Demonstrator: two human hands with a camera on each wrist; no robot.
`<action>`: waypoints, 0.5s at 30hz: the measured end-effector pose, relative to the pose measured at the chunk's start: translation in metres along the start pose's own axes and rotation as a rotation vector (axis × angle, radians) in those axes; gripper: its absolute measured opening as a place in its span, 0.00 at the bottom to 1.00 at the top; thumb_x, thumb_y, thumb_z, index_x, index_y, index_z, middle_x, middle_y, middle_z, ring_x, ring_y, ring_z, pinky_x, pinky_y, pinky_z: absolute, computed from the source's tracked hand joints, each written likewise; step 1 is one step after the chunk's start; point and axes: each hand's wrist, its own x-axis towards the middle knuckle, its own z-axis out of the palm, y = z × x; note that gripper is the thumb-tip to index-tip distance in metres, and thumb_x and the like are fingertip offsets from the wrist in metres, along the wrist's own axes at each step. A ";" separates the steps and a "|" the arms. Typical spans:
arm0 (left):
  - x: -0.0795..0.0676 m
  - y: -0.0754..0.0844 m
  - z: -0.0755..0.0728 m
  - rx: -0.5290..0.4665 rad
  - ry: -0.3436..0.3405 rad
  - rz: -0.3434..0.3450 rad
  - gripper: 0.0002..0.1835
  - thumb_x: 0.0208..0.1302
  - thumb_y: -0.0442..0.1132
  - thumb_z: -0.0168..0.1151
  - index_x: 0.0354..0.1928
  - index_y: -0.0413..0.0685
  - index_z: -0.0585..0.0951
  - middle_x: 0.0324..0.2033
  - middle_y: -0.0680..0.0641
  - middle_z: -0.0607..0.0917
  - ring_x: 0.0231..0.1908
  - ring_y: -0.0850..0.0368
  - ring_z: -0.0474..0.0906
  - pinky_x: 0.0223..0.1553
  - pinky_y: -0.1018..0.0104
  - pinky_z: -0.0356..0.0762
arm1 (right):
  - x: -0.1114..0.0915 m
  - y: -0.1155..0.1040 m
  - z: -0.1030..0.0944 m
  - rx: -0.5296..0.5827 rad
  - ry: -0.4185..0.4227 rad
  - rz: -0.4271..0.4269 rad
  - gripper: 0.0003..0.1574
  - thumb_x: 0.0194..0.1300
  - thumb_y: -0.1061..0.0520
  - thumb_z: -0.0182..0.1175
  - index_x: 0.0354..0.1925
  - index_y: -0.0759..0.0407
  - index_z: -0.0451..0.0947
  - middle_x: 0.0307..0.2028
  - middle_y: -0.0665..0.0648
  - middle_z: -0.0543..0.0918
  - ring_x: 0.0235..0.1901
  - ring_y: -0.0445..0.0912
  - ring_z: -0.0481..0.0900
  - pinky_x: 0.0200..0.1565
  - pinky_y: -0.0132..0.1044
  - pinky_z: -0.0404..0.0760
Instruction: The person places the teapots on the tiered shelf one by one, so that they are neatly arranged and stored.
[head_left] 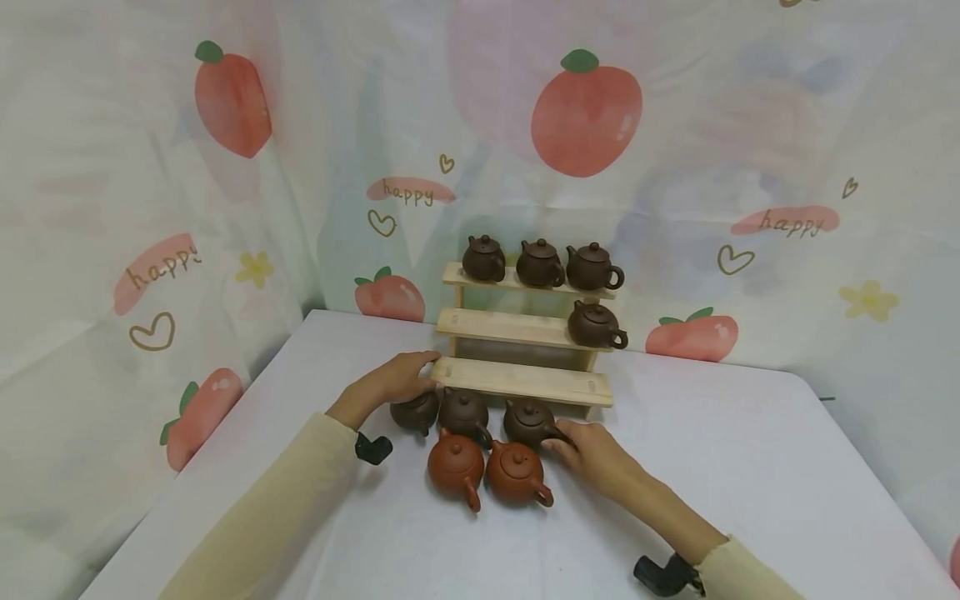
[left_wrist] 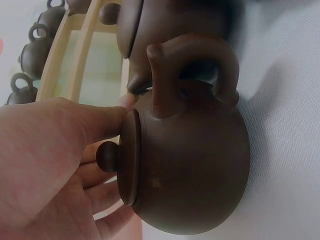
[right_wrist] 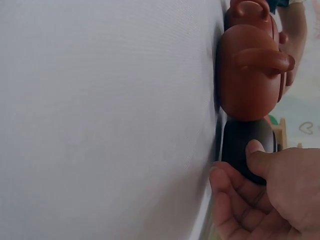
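In the head view my left hand (head_left: 393, 381) reaches over a dark brown teapot (head_left: 414, 413), beside the lowest shelf's left end. The left wrist view shows this teapot (left_wrist: 192, 160) close up, its loop handle facing the camera; my fingertips are hidden behind it, so their hold is unclear. My right hand (head_left: 596, 457) pinches the handle of another dark brown teapot (head_left: 528, 422), thumb on one side and curled fingers on the other. Between these two stands a third dark teapot (head_left: 463, 414). Two reddish-brown teapots (head_left: 456, 467) (head_left: 516, 473) sit nearer me.
A three-step light wooden shelf (head_left: 525, 379) stands behind the teapots. Three dark teapots (head_left: 540, 263) line its top step. One more dark teapot (head_left: 595, 324) sits at the right of the middle step. White cloth (head_left: 720, 450) covers the table; a printed curtain (head_left: 480, 100) hangs behind.
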 end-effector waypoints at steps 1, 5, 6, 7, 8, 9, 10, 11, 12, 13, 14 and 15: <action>0.000 0.000 0.000 0.000 0.000 0.001 0.33 0.78 0.44 0.61 0.77 0.35 0.67 0.73 0.33 0.73 0.74 0.37 0.68 0.76 0.44 0.65 | 0.000 0.000 0.000 0.003 0.000 0.000 0.10 0.74 0.56 0.66 0.34 0.53 0.78 0.23 0.42 0.68 0.25 0.35 0.67 0.29 0.29 0.69; 0.000 0.000 0.001 -0.004 0.001 0.006 0.33 0.78 0.44 0.61 0.77 0.35 0.67 0.73 0.33 0.73 0.74 0.37 0.68 0.76 0.44 0.65 | -0.002 -0.001 -0.003 0.019 -0.004 0.002 0.10 0.74 0.55 0.66 0.34 0.53 0.78 0.23 0.42 0.68 0.25 0.35 0.67 0.30 0.29 0.69; 0.000 0.000 0.001 -0.004 0.002 0.008 0.33 0.78 0.44 0.61 0.77 0.35 0.67 0.73 0.33 0.73 0.74 0.37 0.68 0.76 0.44 0.65 | -0.002 -0.001 -0.004 0.022 -0.006 0.005 0.10 0.74 0.55 0.66 0.34 0.53 0.77 0.23 0.42 0.68 0.25 0.35 0.67 0.30 0.29 0.69; 0.000 0.000 0.001 -0.002 0.005 0.011 0.33 0.78 0.44 0.61 0.77 0.34 0.67 0.73 0.32 0.73 0.74 0.37 0.69 0.76 0.44 0.65 | -0.002 -0.001 -0.005 0.027 -0.007 0.004 0.10 0.74 0.54 0.66 0.34 0.53 0.78 0.23 0.42 0.69 0.26 0.35 0.67 0.30 0.29 0.69; 0.000 0.000 0.001 -0.002 0.005 0.010 0.33 0.78 0.44 0.62 0.77 0.34 0.67 0.73 0.32 0.73 0.74 0.37 0.69 0.76 0.44 0.65 | -0.003 -0.002 -0.006 0.033 -0.011 0.006 0.10 0.74 0.54 0.66 0.34 0.53 0.78 0.23 0.42 0.69 0.26 0.34 0.67 0.30 0.29 0.69; -0.001 0.000 0.001 -0.004 0.005 0.009 0.33 0.78 0.44 0.62 0.77 0.34 0.67 0.73 0.32 0.73 0.74 0.37 0.69 0.76 0.44 0.65 | -0.003 -0.002 -0.007 0.039 -0.012 0.010 0.10 0.74 0.54 0.66 0.34 0.52 0.77 0.23 0.42 0.69 0.25 0.34 0.67 0.29 0.30 0.69; -0.001 0.000 0.001 -0.004 0.004 0.006 0.33 0.78 0.45 0.62 0.77 0.35 0.67 0.73 0.33 0.73 0.74 0.37 0.68 0.76 0.44 0.65 | -0.003 -0.002 -0.008 0.043 -0.014 0.012 0.11 0.75 0.54 0.65 0.34 0.52 0.77 0.23 0.42 0.69 0.25 0.34 0.67 0.29 0.30 0.69; 0.000 0.000 0.001 -0.001 0.004 0.005 0.33 0.78 0.45 0.62 0.77 0.35 0.67 0.73 0.32 0.73 0.74 0.37 0.68 0.76 0.44 0.65 | -0.004 -0.003 -0.009 0.047 -0.016 0.017 0.11 0.75 0.53 0.65 0.33 0.52 0.76 0.22 0.41 0.69 0.24 0.34 0.67 0.29 0.29 0.69; 0.000 0.000 0.001 -0.003 0.002 0.001 0.33 0.78 0.45 0.62 0.77 0.35 0.67 0.73 0.33 0.73 0.74 0.37 0.68 0.76 0.44 0.65 | -0.004 -0.003 -0.011 0.054 -0.019 0.022 0.12 0.75 0.53 0.65 0.33 0.52 0.76 0.22 0.41 0.70 0.24 0.34 0.67 0.28 0.29 0.69; 0.000 0.000 0.001 -0.005 0.001 -0.003 0.33 0.78 0.45 0.62 0.77 0.35 0.67 0.73 0.33 0.73 0.75 0.37 0.68 0.76 0.44 0.65 | -0.004 -0.003 -0.012 0.062 -0.019 0.021 0.12 0.76 0.53 0.64 0.33 0.52 0.76 0.21 0.42 0.71 0.23 0.34 0.67 0.27 0.29 0.69; 0.000 0.000 0.001 -0.008 -0.002 -0.006 0.33 0.78 0.45 0.62 0.77 0.36 0.67 0.73 0.33 0.73 0.75 0.37 0.68 0.77 0.44 0.65 | -0.004 -0.004 -0.014 0.070 -0.019 0.027 0.12 0.76 0.53 0.64 0.33 0.53 0.76 0.21 0.42 0.72 0.23 0.34 0.67 0.27 0.29 0.69; 0.000 0.000 0.000 -0.012 -0.004 -0.009 0.33 0.78 0.45 0.61 0.77 0.36 0.67 0.73 0.33 0.73 0.75 0.37 0.68 0.77 0.44 0.64 | -0.004 -0.005 -0.015 0.079 -0.017 0.027 0.13 0.76 0.53 0.64 0.33 0.54 0.76 0.21 0.43 0.74 0.22 0.34 0.67 0.27 0.29 0.70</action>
